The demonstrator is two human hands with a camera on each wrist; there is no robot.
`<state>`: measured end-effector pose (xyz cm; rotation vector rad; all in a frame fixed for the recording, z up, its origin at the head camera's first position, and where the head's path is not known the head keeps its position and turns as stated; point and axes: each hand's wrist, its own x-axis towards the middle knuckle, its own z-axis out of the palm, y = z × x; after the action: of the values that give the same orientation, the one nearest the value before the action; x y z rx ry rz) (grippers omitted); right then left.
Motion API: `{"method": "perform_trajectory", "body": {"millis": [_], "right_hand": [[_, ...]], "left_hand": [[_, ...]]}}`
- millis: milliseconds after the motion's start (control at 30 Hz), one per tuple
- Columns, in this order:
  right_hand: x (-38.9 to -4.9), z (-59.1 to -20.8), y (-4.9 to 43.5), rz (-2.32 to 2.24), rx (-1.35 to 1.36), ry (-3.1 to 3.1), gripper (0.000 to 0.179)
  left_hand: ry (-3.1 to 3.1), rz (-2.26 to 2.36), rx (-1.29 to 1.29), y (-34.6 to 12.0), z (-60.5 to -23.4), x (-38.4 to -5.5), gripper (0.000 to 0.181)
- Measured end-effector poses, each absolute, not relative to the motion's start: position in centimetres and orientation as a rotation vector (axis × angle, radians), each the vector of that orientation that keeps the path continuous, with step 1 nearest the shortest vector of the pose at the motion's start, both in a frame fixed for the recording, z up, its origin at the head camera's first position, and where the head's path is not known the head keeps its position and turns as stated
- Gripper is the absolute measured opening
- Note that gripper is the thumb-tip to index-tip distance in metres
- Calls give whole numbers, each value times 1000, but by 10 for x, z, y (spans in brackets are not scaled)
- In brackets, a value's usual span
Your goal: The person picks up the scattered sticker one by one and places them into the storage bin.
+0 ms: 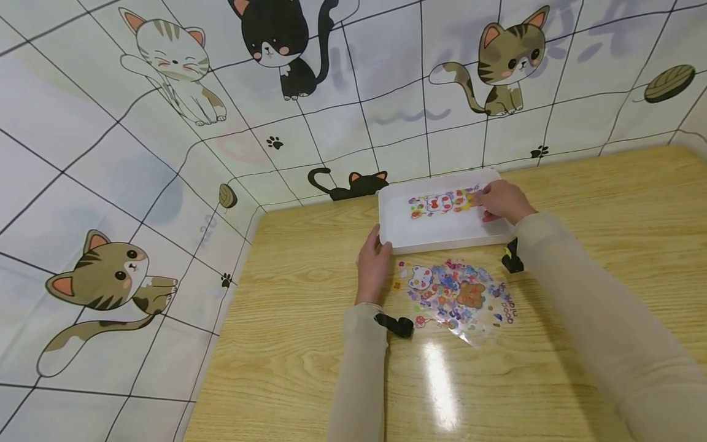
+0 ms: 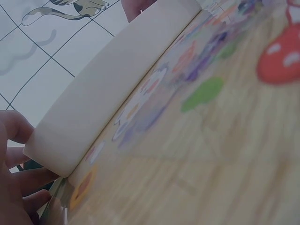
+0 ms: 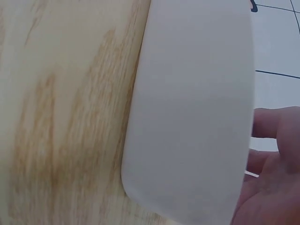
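A shallow white tray point(image 1: 397, 215) stands at the back of the table against the wall cloth. My left hand point(image 1: 373, 265) grips its front left corner; the left wrist view shows the fingers point(image 2: 35, 180) around that corner. Inside the tray lies a clear sticker sheet point(image 1: 439, 204) with a white cartoon animal and colourful bits. My right hand point(image 1: 504, 201) reaches over the tray's right side and pinches the sheet's right end; in the right wrist view the tray wall point(image 3: 187, 112) hides the fingertips. In front of the tray, a clear sheet of many stickers point(image 1: 455, 291) lies flat.
The wooden table point(image 1: 287, 344) reaches forward and to both sides. A white cloth point(image 1: 309, 135) with cartoon cats and black grid lines hangs behind and at the left. Black wrist straps point(image 1: 399, 325) sit on both sleeves.
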<state>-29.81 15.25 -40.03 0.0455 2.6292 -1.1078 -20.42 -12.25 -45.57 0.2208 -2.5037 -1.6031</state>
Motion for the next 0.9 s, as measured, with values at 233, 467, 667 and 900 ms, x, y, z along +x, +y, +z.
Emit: {"method": "perform_trajectory", "body": {"millis": [233,467,667,900], "right_hand": [[-295,-402,152,-1059,-39,2676,49],[-293,-401,153,-1038,-107,2692,51],[-290,-398,156,-1123,-150,2627,58],[-283,-388,160,-1301,-269,2516,55]], "left_hand": [[-2522,-1588,236,-122,-455,-203,49],[-2511,-1593,219,-121,-453,-202,49],[-2518,-1590,215,-121,-454,-202,49],[-2517,-1626,241,-122,-455,-203,49]]}}
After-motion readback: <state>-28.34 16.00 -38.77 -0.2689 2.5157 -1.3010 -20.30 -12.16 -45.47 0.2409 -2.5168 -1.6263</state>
